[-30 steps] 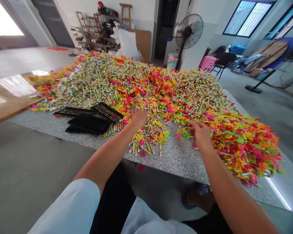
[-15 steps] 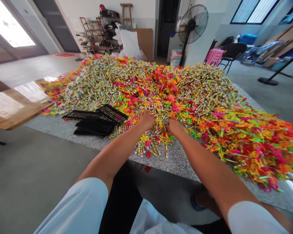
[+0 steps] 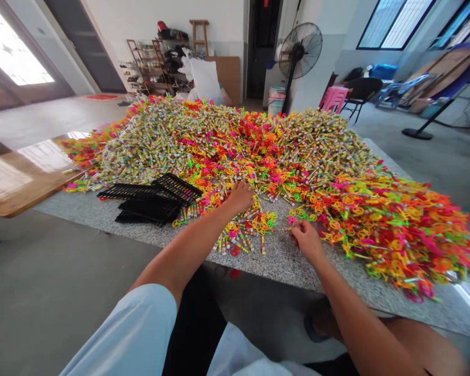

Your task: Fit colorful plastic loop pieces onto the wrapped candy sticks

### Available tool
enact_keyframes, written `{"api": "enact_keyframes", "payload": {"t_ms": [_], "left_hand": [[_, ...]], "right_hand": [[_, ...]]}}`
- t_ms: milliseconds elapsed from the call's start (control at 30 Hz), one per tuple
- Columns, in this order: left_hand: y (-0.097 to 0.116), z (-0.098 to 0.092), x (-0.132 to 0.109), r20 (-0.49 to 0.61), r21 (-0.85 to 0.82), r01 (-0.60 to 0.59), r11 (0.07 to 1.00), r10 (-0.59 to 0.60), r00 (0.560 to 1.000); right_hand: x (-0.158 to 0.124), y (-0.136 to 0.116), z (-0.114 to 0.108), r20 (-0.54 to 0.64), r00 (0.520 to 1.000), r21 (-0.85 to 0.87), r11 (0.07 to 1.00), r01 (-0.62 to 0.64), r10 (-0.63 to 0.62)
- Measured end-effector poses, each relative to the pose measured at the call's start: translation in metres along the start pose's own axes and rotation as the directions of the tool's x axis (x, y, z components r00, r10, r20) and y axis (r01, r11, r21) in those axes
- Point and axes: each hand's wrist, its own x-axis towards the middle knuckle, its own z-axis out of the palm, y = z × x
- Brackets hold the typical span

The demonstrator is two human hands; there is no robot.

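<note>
My left hand [image 3: 241, 197] rests on the near edge of a heap of small printed tubes and bright plastic pieces, its fingers somewhat spread and pressing among them. Whether anything is under its fingertips is hidden. To the right, my right hand [image 3: 306, 239] is low over the grey speckled tabletop [image 3: 278, 261], fingers curled and thumb drawn in. A few pink and green plastic pieces [image 3: 297, 214] lie right beside its fingertips; what the fingers pinch is too small to tell. Several loose printed tubes [image 3: 238, 239] lie in front of my left hand.
Black slotted plastic trays [image 3: 152, 206] are stacked at the left of the table. Tall mounds of tubes [image 3: 149, 141] stand at the back, and a pile of coloured plastic pieces [image 3: 407, 230] covers the right. A wooden table [image 3: 19, 183] adjoins at left; a fan [image 3: 300, 49] stands behind.
My right hand has drawn back from the heap, down and to the right over bare tabletop. My left hand stays at the heap, shifted slightly. The whole view has turned a little.
</note>
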Motion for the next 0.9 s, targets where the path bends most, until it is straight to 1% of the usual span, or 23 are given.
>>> {"api": "enact_keyframes", "payload": {"t_ms": [33,100,167,233,300,367,400,433,467,500,533,567,600,633,667,700,733,800,900], "left_hand": [[0.001,0.002,0.001,0.009,0.008,0.032,0.999,-0.032,0.999],[0.001,0.004,0.003,0.011,0.022,0.102,0.995,-0.102,0.995],[0.0,0.001,0.001,-0.01,0.026,0.142,0.989,-0.142,0.99],[0.0,-0.005,-0.005,-0.046,-0.004,0.151,0.989,-0.151,0.987],[0.006,-0.011,-0.011,-0.116,-0.112,0.171,0.979,-0.184,0.976],[0.018,-0.014,-0.018,-0.202,-0.32,0.197,0.927,-0.27,0.941],[0.027,-0.013,-0.022,-0.223,-0.453,0.203,0.868,-0.331,0.917],[0.038,-0.011,-0.025,-0.212,-0.594,0.204,0.778,-0.395,0.894],[0.05,-0.008,-0.028,-0.158,-0.729,0.205,0.654,-0.451,0.879],[0.063,-0.004,-0.031,-0.065,-0.843,0.212,0.494,-0.484,0.872],[0.076,0.0,-0.035,0.04,-0.924,0.218,0.314,-0.488,0.872],[0.09,0.003,-0.039,0.139,-0.965,0.225,0.137,-0.461,0.876],[0.103,0.006,-0.043,0.209,-0.974,0.226,-0.009,-0.422,0.882],[0.115,0.009,-0.047,0.254,-0.967,0.226,-0.117,-0.385,0.888],[0.125,0.01,-0.051,0.283,-0.955,0.228,-0.189,-0.35,0.893],[0.134,0.011,-0.055,0.297,-0.946,0.232,-0.226,-0.324,0.898],[0.141,0.011,-0.059,0.301,-0.943,0.234,-0.236,-0.305,0.904],[0.15,0.011,-0.066,0.296,-0.946,0.247,-0.21,-0.249,0.922],[0.155,0.01,-0.073,0.305,-0.945,0.286,-0.161,-0.111,0.946]], "right_hand": [[-0.011,0.003,-0.005,0.02,1.0,0.001,1.0,-0.009,0.009],[-0.029,0.007,-0.014,0.022,1.0,0.002,1.0,-0.019,0.019],[-0.038,0.009,-0.022,0.013,0.999,0.039,0.998,-0.041,0.04],[-0.043,0.009,-0.026,0.032,0.997,0.097,0.993,-0.072,0.069],[-0.045,0.005,-0.026,0.07,0.995,0.162,0.983,-0.084,0.073],[-0.047,-0.002,-0.021,0.105,0.993,0.226,0.972,-0.068,0.045],[-0.048,-0.006,-0.018,0.125,0.992,0.259,0.964,-0.059,0.027],[-0.05,-0.011,-0.014,0.145,0.989,0.29,0.955,-0.054,0.011],[-0.052,-0.016,-0.011,0.164,0.986,0.319,0.946,-0.054,0.001],[-0.054,-0.021,-0.008,0.181,0.983,0.345,0.936,-0.062,-0.002],[-0.055,-0.025,-0.005,0.195,0.981,0.369,0.926,-0.074,0.001],[-0.057,-0.028,-0.003,0.2,0.98,0.389,0.917,-0.086,0.007],[-0.058,-0.031,-0.001,0.196,0.981,0.404,0.91,-0.093,0.013],[-0.058,-0.032,-0.001,0.184,0.983,0.413,0.906,-0.094,0.018],[-0.059,-0.033,-0.002,0.162,0.987,0.42,0.903,-0.088,0.021],[-0.059,-0.034,-0.004,0.136,0.991,0.423,0.903,-0.076,0.02],[-0.058,-0.034,-0.006,0.114,0.993,0.424,0.904,-0.062,0.014],[-0.057,-0.034,-0.014,0.09,0.996,0.43,0.902,-0.036,-0.003],[-0.054,-0.033,-0.025,0.099,0.995,0.441,0.897,-0.023,-0.023]]}}
